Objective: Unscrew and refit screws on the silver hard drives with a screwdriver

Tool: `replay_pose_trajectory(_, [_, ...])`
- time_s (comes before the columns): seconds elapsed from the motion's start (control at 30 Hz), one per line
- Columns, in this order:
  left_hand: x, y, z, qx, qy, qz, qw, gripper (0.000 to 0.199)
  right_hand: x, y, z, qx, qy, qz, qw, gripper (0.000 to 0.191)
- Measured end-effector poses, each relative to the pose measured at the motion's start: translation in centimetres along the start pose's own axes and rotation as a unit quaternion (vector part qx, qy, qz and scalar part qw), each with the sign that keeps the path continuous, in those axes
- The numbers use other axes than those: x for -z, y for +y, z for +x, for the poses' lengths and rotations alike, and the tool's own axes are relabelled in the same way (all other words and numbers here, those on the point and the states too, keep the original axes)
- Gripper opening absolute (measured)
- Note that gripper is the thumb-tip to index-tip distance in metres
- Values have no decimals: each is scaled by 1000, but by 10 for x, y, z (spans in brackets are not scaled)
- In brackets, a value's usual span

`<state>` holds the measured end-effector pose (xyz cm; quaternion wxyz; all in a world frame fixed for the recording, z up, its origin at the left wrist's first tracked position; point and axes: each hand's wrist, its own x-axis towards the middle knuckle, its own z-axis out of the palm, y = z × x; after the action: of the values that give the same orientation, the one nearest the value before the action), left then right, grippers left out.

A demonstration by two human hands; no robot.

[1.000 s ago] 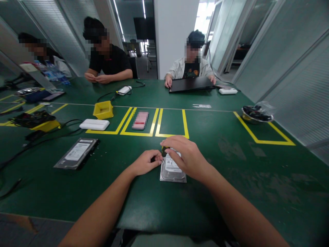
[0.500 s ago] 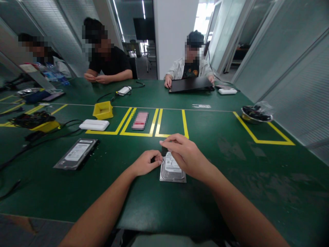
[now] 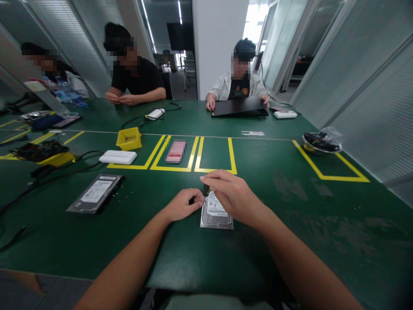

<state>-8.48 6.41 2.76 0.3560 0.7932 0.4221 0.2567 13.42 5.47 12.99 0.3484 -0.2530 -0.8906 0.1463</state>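
A silver hard drive point(image 3: 217, 218) with a white label lies flat on the green table, its upper right part hidden by my right hand point(image 3: 237, 193). Between the fingers of that hand is a small dark tool point(image 3: 205, 189), held upright over the drive's upper left corner. My left hand point(image 3: 184, 204) rests at the drive's left edge, thumb and fingers curled together near the tool's lower end. Whether its fingertips hold anything is too small to tell. Farther left lies a second hard drive point(image 3: 97, 193) in a clear bag.
Beyond my hands are a pink object point(image 3: 176, 151), a white power bank point(image 3: 118, 157), a yellow bin point(image 3: 129, 138) and yellow tape outlines. Cables fill another bin point(image 3: 60, 159) at left; a bowl point(image 3: 322, 150) stands at right. People sit across the table, one holding a black panel point(image 3: 240, 106).
The fingers of my right hand have shifted very slightly around the dark tool. My left hand and the drive stay where they were.
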Motion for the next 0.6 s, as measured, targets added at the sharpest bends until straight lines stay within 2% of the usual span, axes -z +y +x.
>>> replay_pose_trajectory(0.23, [-2,-6,0,-11,-5,4,1000,10,-2,1,-1,-25,7,-17,1000,22])
replay_pose_trajectory(0.43, [-1,-4,0,-10,1,0,1000,9,-1,-2,-1,-13,23,2,1000,30])
replay_pose_trajectory(0.6, [-1,-3,-1,-3,1,0,1000,8,-3,1,-1,17,37,8,999,30])
